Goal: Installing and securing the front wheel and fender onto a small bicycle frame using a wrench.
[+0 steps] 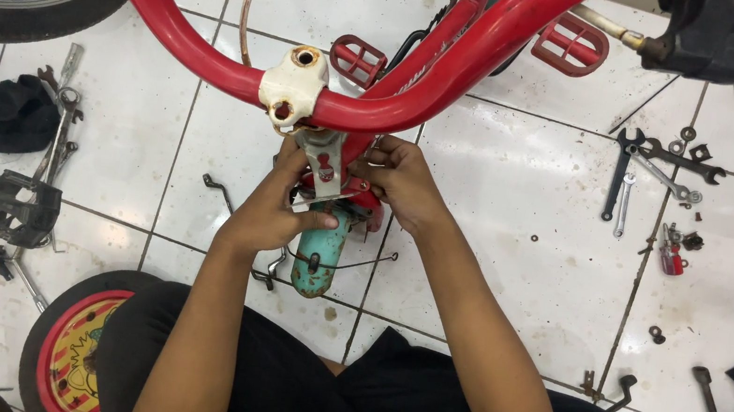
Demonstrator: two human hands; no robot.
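While both hands close around it, the grey metal bracket [325, 167] sits just below the white handlebar clamp [293, 83] of the red handlebar [420, 90]. The left hand [277, 208] pinches the bracket's lower edge with curled fingers [320, 222]; the right hand [404, 178] wraps shut on its other side. Directly below the clamp hangs a teal mudguard [321, 252]. Right of the clamp, wrenches [650, 172] lie on the white tiled floor [517, 216]; left of it, a black pedal [25, 208].
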